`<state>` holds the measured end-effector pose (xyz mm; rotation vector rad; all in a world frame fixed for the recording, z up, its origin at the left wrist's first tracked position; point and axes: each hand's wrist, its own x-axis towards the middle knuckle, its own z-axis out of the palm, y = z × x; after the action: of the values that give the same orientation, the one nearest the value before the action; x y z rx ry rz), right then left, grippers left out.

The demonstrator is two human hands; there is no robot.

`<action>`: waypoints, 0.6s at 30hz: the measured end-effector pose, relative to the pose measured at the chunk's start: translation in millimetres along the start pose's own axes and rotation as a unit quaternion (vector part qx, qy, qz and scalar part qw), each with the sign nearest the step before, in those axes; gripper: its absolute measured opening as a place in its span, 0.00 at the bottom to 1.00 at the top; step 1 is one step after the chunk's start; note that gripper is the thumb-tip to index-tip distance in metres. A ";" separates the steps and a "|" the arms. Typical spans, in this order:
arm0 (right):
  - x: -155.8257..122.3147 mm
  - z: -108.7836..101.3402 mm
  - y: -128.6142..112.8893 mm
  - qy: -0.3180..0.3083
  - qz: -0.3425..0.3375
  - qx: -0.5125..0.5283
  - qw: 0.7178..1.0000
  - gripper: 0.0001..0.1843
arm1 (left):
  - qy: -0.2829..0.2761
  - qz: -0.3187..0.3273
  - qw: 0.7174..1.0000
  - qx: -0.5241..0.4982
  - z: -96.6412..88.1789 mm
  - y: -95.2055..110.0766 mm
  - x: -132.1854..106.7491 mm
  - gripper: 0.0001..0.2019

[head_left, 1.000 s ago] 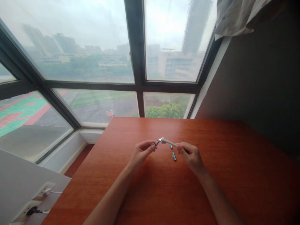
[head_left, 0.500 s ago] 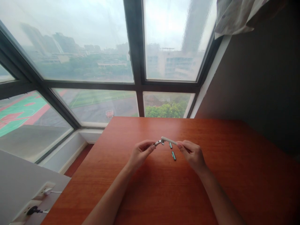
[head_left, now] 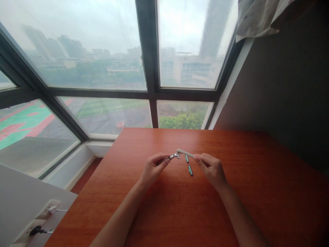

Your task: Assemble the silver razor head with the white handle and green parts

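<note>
Over the red-brown wooden table [head_left: 180, 212], my left hand [head_left: 153, 168] pinches a small silvery metal piece [head_left: 174, 156] between thumb and fingertips. My right hand [head_left: 212, 168] is closed on a slim white rod-like handle [head_left: 185, 153], whose free end meets the metal piece. The two parts sit end to end, just above the tabletop. Two small teal cartridges [head_left: 190, 170] lie on the table between my hands, one behind the other.
A large dark-framed window [head_left: 150, 92] stands right behind the table's far edge. A dark wall [head_left: 282, 89] runs along the right side. At the lower left a white power strip [head_left: 38, 223] has plugs in it. Cloth [head_left: 259, 17] hangs at the top right.
The white handle and the metal piece have shifted slightly; the joint between them looks more separated than a second ago. Both hands stayed almost in place.
</note>
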<state>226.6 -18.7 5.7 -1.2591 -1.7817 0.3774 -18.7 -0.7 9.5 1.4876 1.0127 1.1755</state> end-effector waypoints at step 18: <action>-0.3 3.1 -4.5 -0.002 0.005 0.061 0.998 0.15 | 0.044 -0.032 0.998 -0.043 2.2 5.6 0.6 0.12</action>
<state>221.5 -20.2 6.8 -1.1821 -1.7306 0.4875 -16.1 -1.6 14.8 1.3381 1.0482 1.2321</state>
